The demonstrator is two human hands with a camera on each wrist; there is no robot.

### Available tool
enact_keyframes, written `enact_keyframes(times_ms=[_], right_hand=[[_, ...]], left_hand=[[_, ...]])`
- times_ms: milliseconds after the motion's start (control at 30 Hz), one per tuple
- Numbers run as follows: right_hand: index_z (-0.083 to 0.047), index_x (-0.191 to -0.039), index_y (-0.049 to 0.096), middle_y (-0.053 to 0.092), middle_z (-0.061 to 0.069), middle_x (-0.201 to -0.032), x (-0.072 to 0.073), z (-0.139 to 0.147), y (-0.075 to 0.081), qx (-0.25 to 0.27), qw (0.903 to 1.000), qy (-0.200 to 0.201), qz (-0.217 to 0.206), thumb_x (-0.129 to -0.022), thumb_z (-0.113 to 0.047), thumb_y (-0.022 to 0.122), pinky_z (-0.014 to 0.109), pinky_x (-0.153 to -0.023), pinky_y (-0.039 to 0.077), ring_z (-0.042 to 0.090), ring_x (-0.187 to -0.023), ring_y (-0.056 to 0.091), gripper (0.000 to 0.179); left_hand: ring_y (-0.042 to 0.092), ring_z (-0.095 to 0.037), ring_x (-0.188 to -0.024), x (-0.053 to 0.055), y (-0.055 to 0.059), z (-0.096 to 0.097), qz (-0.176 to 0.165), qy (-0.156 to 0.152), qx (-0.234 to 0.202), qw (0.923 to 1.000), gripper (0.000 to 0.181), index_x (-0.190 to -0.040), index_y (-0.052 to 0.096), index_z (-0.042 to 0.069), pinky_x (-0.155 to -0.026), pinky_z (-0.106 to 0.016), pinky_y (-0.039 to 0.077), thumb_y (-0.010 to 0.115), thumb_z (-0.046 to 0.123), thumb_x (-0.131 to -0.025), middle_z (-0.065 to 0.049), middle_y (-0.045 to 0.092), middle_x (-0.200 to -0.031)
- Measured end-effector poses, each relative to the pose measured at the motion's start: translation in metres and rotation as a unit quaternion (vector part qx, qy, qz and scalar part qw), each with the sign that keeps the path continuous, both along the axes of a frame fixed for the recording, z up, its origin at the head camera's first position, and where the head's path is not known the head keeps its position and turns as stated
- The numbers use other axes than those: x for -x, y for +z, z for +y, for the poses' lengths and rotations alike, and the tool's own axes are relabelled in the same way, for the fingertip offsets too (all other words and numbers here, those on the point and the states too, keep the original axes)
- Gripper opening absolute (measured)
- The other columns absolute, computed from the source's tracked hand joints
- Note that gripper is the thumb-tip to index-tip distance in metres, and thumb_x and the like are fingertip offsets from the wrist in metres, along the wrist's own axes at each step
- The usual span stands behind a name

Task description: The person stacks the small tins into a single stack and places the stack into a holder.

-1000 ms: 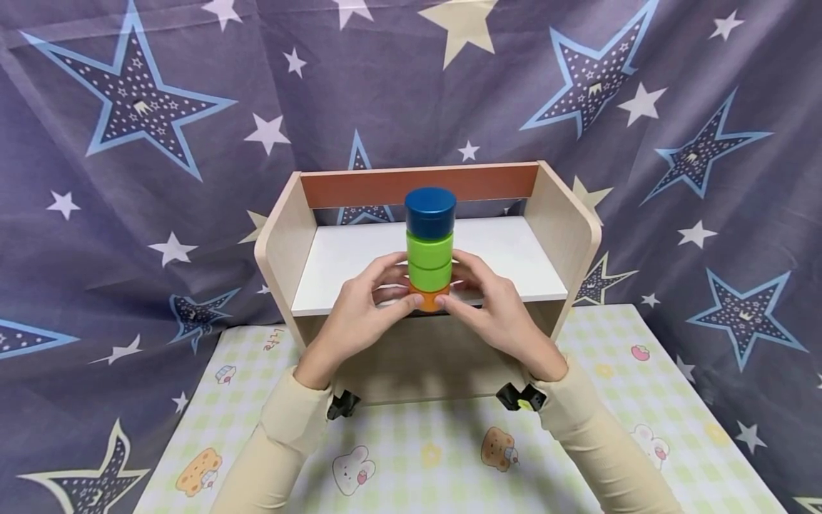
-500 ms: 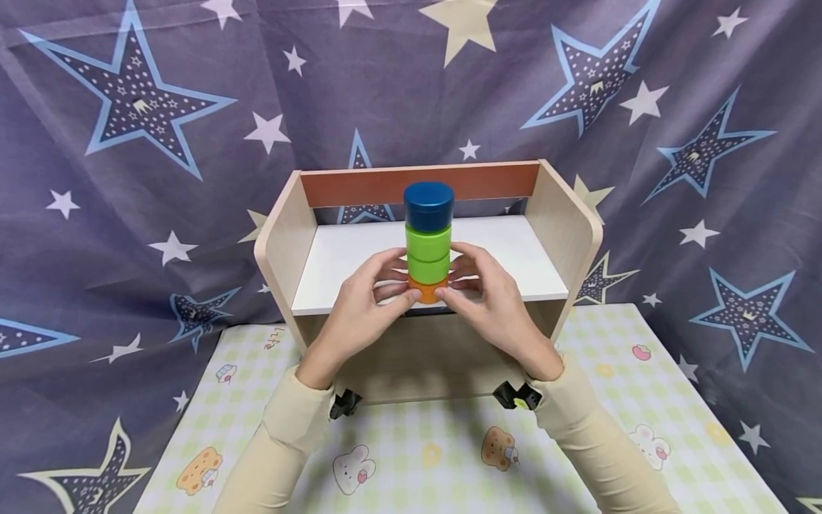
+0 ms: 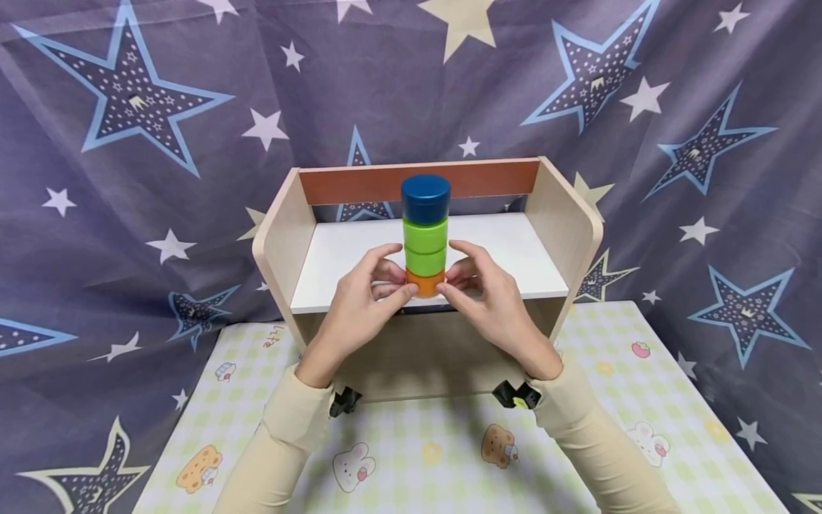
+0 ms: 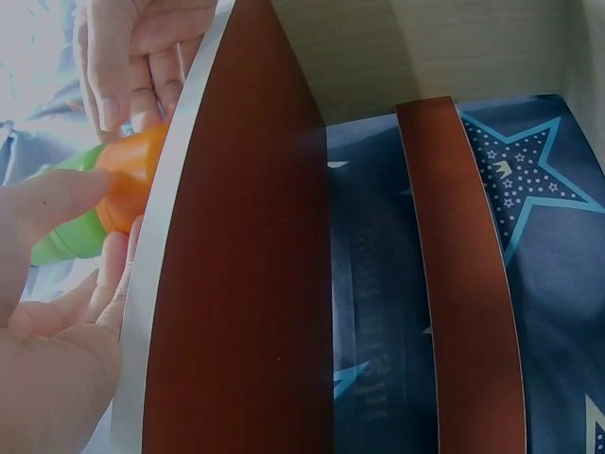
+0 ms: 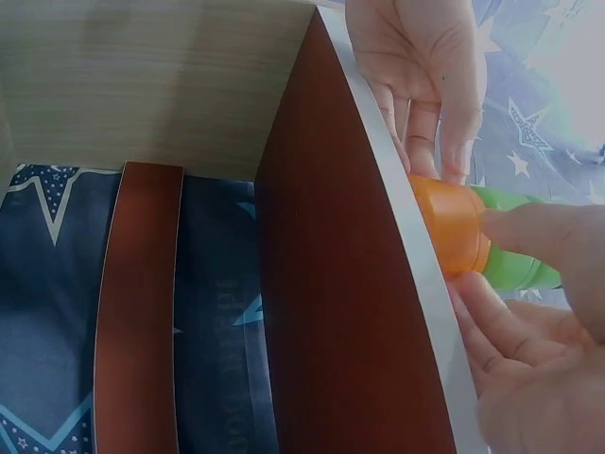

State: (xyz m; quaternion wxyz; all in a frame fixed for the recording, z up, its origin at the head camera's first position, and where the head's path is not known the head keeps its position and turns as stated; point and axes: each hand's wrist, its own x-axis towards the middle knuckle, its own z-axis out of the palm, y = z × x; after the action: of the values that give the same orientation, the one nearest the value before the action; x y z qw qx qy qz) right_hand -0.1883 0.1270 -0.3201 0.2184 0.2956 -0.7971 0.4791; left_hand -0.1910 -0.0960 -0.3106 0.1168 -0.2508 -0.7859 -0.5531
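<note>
A tower of round, cup-like pieces stands upright at the front edge of the white shelf [image 3: 501,250]. On top is a dark blue piece [image 3: 426,200], with two light green pieces [image 3: 426,246] under it and an orange piece [image 3: 426,284] at the bottom. My left hand [image 3: 359,303] pinches the orange piece from the left. From the other side my right hand [image 3: 491,303] grips the same piece, thumb in front and fingers behind. Both index fingers stand a little away from the green pieces. The wrist views show the orange piece against the shelf's white edge.
The shelf belongs to a wooden unit with a left side panel [image 3: 282,243], a right side panel [image 3: 565,221] and a red-brown back rail [image 3: 359,185]. A checked cloth [image 3: 430,457] covers the table. A star-patterned curtain [image 3: 212,86] hangs behind.
The tower has shifted slightly back and left over the shelf edge, with both hands still at its base. The index fingers have spread away from the green pieces.
</note>
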Motion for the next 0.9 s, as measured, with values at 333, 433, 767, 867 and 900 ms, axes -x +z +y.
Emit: enact_keyframes(times_ms=[333,433,767,867,900], right_hand=[[-0.007,-0.149,0.040,0.066,0.013,-0.119,0.0008,0.0002,-0.0011,-0.038,0.9993,0.004,0.006,-0.091,-0.011,0.076,0.035,-0.087,0.059,0.022,-0.099,0.067,0.068],[-0.008,-0.150,0.038,0.066,0.013,-0.122,0.0002,0.0005,-0.0013,-0.050,0.9987,0.001,0.006,-0.092,-0.013,0.076,0.035,-0.088,0.058,0.023,-0.101,0.067,0.069],[-0.010,-0.155,0.030,0.061,0.014,-0.134,-0.0017,-0.0001,0.0001,-0.092,0.9957,-0.004,0.002,-0.094,-0.019,0.074,0.039,-0.092,0.057,0.024,-0.107,0.066,0.076],[-0.011,-0.157,0.026,0.059,0.015,-0.137,-0.0015,-0.0004,0.0001,-0.103,0.9947,-0.004,-0.002,-0.094,-0.019,0.074,0.039,-0.093,0.057,0.024,-0.109,0.066,0.079],[-0.011,-0.158,0.025,0.058,0.015,-0.138,-0.0015,-0.0004,0.0005,-0.106,0.9943,-0.003,-0.002,-0.094,-0.020,0.073,0.040,-0.094,0.056,0.025,-0.110,0.066,0.080]], left_hand=[[0.066,-0.021,-0.102,-0.0003,0.0009,0.0026,-0.005,0.021,0.010,0.9997,0.068,-0.144,0.045,0.006,-0.088,-0.030,0.058,0.081,0.015,-0.087,-0.011,0.063,-0.112],[0.065,-0.021,-0.105,-0.0007,0.0008,0.0030,-0.010,0.022,0.006,0.9997,0.067,-0.144,0.045,0.006,-0.089,-0.030,0.057,0.080,0.015,-0.088,-0.011,0.062,-0.116],[0.062,-0.021,-0.114,0.0004,0.0002,0.0021,-0.016,0.016,0.004,0.9997,0.066,-0.145,0.044,0.007,-0.092,-0.028,0.056,0.078,0.017,-0.090,-0.011,0.061,-0.125],[0.062,-0.020,-0.116,0.0002,0.0003,0.0016,-0.014,0.016,0.010,0.9997,0.066,-0.145,0.043,0.009,-0.092,-0.028,0.055,0.078,0.019,-0.091,-0.012,0.061,-0.128],[0.062,-0.020,-0.116,0.0003,0.0002,0.0016,-0.013,0.015,0.011,0.9997,0.066,-0.145,0.043,0.009,-0.092,-0.028,0.055,0.077,0.020,-0.091,-0.012,0.061,-0.129]])
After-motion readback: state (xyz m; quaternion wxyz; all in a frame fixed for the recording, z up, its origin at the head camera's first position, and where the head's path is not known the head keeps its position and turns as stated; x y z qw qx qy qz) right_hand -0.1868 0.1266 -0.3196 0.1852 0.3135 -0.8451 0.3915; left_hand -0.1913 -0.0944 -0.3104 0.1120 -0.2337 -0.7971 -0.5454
